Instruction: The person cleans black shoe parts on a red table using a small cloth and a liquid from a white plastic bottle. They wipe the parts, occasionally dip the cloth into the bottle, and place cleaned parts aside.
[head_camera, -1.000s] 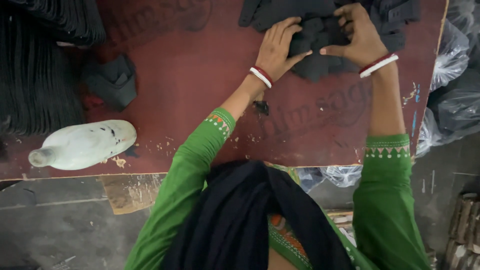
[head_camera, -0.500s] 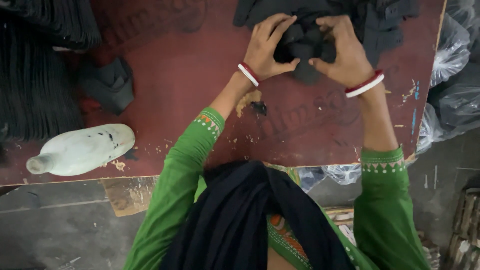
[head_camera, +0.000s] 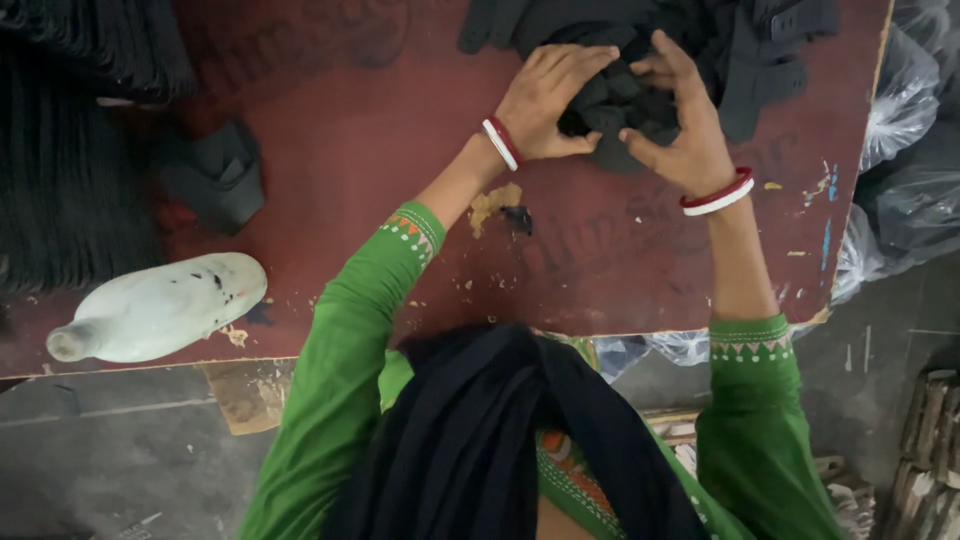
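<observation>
My left hand (head_camera: 548, 100) and my right hand (head_camera: 678, 125) both grip a bunch of dark grey fabric pieces (head_camera: 618, 108) lifted a little off the dark red table (head_camera: 380, 160). The bunch sits between my palms, fingers curled round it. Behind it lies a larger heap of the same dark pieces (head_camera: 740, 40) at the table's far right. I wear green sleeves and red and white bangles on both wrists.
A white plastic bottle (head_camera: 155, 308) lies on its side at the near left edge. A folded dark piece (head_camera: 215, 175) rests left of centre. Black stacked material (head_camera: 70, 150) fills the far left. Clear plastic bags (head_camera: 910, 150) hang off the right side.
My hands have gathered the dark pieces tighter and shifted slightly left and towards me, fingers closing round the bunch. The bottle and the folded piece have not moved.
</observation>
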